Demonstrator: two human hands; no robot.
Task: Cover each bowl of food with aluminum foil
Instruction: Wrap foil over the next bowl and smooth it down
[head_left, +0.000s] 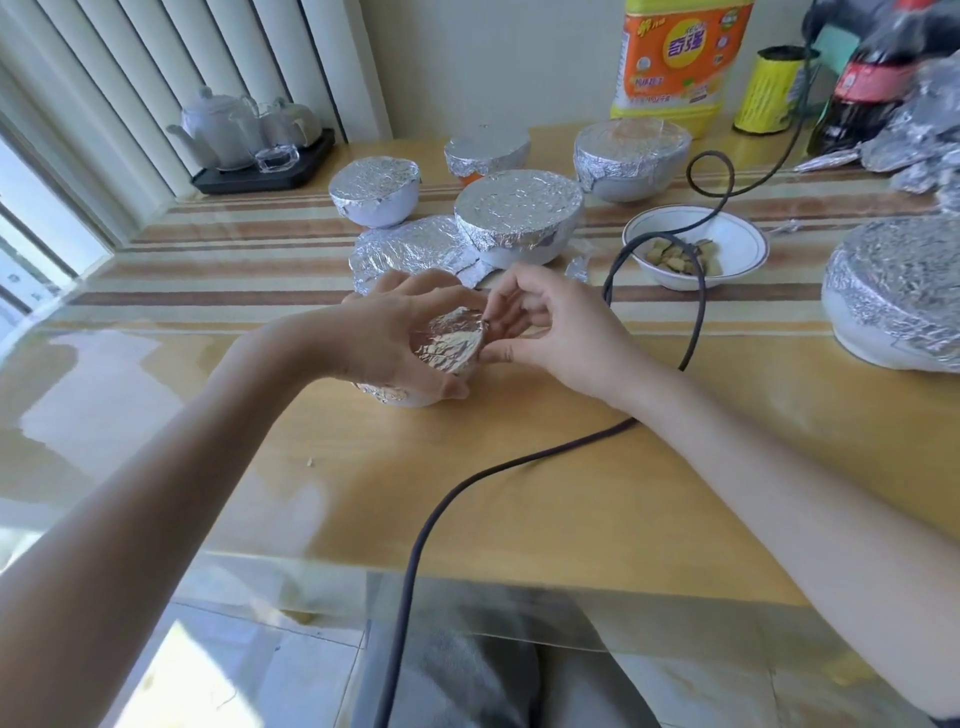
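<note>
Small bowl (415, 384) sits on the table (519, 493) near centre of view, its foil cover (451, 345) already over the mouth and folded down the wall; left hand (400, 343) curls round the bowl from 9 o'clock, thumb on the near side, fingers over the far rim, clamped on it; judged purpose: to steady the bowl and pin the foil while the other side is worked

Right hand (540, 325) comes in from 3 o'clock; thumb and fingertips close together on the foil edge at the bowl's 3 o'clock rim, pinching it; judged purpose: crimping the last loose edge tight against the wall

Covered bowls stand grouped toward 12 o'clock, likely set back to keep the working spot free: one at 11 o'clock (374, 192), one orange-based behind it (485, 153), one centre (517, 215), a larger one at 1 o'clock (631, 156); a big covered bowl (893, 301) at 3 o'clock, cut by the frame edge; a crumpled foil sheet (410, 252) lies flat just behind the hands, touching the centre bowl's base

Open bowl (696, 249) at 2 o'clock shows food and no foil; judged as the one left to cover; loose foil (919, 140) piled at far 2 o'clock is the likely supply

Dark cable (467, 488) loops across the table and over the open bowl; risk: it may snag when that bowl is pulled in

Tea set on a tray (260, 150) at 10 o'clock; yellow bottle (680, 57), yellow roll (774, 88) and cola bottle (862, 88) along the back
</note>
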